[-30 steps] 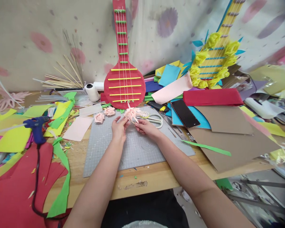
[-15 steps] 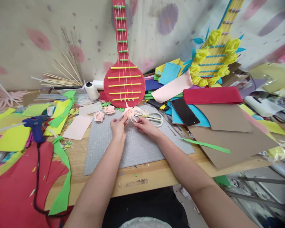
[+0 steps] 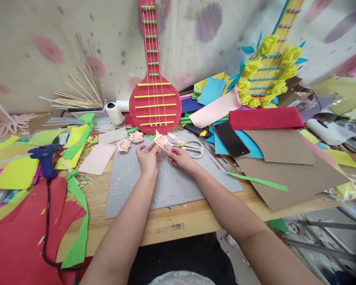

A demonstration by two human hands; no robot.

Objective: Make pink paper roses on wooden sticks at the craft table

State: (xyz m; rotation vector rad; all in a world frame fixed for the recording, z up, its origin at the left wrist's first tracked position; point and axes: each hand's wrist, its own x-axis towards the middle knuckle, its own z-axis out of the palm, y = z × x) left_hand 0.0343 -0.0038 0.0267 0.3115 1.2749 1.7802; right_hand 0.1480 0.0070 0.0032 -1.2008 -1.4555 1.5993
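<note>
Head view, two hands [image 3: 148,160], three pink flowers [image 3: 161,140]

A wooden table [image 3: 201,218] is carrying the whole spread, with a gray gridded cutting mat [image 3: 178,188] lying flat near its middle, just short of the front edge. To the left, red paper [image 3: 20,233] is covering the near corner, a pale pink sheet [image 3: 97,159] is lying at the mat's left edge, and a white spool [image 3: 115,114] is standing farther back. To the right, a large brown cardboard sheet [image 3: 284,190] is lying near the mat, one corner pointing frontward.
</note>
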